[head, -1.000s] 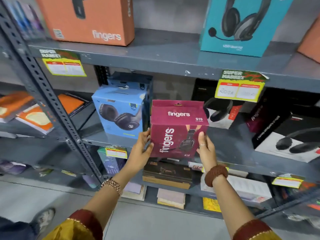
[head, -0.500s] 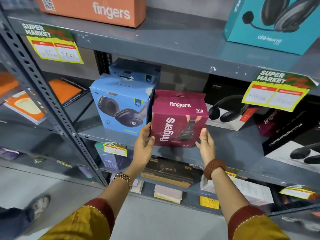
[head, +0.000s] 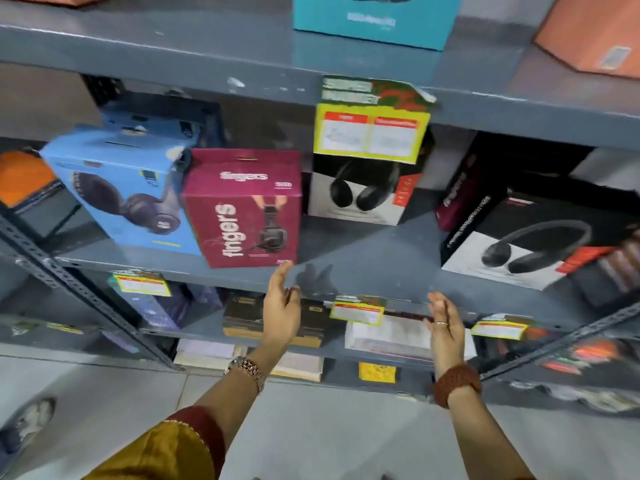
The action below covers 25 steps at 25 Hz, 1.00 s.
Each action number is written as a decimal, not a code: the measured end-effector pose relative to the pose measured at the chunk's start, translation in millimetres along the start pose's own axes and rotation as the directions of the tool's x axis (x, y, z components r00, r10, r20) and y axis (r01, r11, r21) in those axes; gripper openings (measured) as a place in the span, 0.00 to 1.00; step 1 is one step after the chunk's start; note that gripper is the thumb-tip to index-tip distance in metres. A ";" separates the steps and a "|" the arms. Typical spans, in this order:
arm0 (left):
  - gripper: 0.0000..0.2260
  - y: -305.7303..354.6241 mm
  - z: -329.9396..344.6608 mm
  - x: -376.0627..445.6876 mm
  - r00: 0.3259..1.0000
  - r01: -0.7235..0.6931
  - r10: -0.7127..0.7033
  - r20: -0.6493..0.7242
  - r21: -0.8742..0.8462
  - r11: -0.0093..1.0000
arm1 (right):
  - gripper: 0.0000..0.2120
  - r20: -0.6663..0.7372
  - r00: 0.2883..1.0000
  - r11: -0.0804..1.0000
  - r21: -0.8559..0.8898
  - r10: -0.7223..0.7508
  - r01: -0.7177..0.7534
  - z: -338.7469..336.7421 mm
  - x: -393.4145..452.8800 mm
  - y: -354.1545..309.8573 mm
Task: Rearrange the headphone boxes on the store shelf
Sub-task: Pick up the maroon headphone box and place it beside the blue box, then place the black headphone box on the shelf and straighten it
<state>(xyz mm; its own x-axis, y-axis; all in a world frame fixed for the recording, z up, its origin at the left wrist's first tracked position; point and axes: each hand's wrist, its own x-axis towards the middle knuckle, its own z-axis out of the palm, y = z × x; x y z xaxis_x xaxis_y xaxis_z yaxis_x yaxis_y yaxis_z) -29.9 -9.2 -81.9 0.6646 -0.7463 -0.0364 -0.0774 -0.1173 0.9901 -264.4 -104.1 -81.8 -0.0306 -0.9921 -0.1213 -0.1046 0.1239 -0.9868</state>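
Observation:
A maroon "fingers" headphone box [head: 242,209] stands upright on the middle shelf [head: 363,265], pressed against a light blue headphone box [head: 121,188] on its left. My left hand [head: 282,306] is open just below the maroon box's lower right corner, fingertips near it and holding nothing. My right hand [head: 445,329] is open farther right, in front of the shelf edge, empty. A white and black headphone box [head: 360,192] stands behind to the right. Another black and white box [head: 530,237] lies tilted at the far right.
The top shelf carries a teal box [head: 374,22] and an orange box [head: 595,36]. Yellow price tags [head: 370,133] hang from the shelf edges. The lower shelf holds a flat brown box [head: 242,317] and papers. A slanted perforated upright [head: 69,285] stands at left.
Both hands have let go of the maroon box, which now stands on the shelf next to the blue box. My hands dropped below the shelf edge and shifted right; the view moved right too.

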 end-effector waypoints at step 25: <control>0.33 94.2 300.9 20.0 0.968 -0.018 -0.020 0.248 0.149 0.989 | 0.08 0.197 0.972 0.986 -0.075 -0.130 0.147 -244.7 199.4 -35.5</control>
<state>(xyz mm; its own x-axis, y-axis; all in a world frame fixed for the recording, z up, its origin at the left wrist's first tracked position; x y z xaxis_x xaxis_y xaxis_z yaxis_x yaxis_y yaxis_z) -247.5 -232.3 -30.2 0.4605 -0.8832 -0.0885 -0.1993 -0.2001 0.9593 -510.0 -302.0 -44.7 0.1798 -0.9836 -0.0112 -0.1821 -0.0220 -0.9830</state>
